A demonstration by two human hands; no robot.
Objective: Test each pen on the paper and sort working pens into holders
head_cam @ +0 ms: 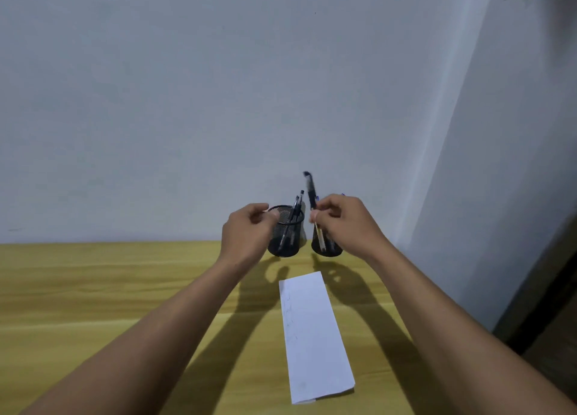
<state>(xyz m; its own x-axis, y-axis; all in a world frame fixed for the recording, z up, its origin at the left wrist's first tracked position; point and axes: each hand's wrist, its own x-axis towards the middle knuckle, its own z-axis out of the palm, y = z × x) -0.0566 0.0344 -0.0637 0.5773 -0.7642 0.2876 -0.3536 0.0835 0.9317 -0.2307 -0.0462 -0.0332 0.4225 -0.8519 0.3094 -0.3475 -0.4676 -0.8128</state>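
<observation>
Already marked: paper [315, 346] lies flat on the table [93, 289], bearing faint test scribbles.
Left holder [285, 236]: a few dark pens [295, 210] sorted in.
Right holder [331, 249]: half hidden behind the right hand [346, 224]; likely more to test.
Right hand: fingertips pinch a black pen [310, 192] upright, above that holder.
Left hand [246, 230]: fingers curled; contents unclear.
Writing: scribbles only, nothing legible.

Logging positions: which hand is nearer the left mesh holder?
Left. The left hand is at the rim of the left mesh holder; the right hand holds a pen before the other holder.
</observation>
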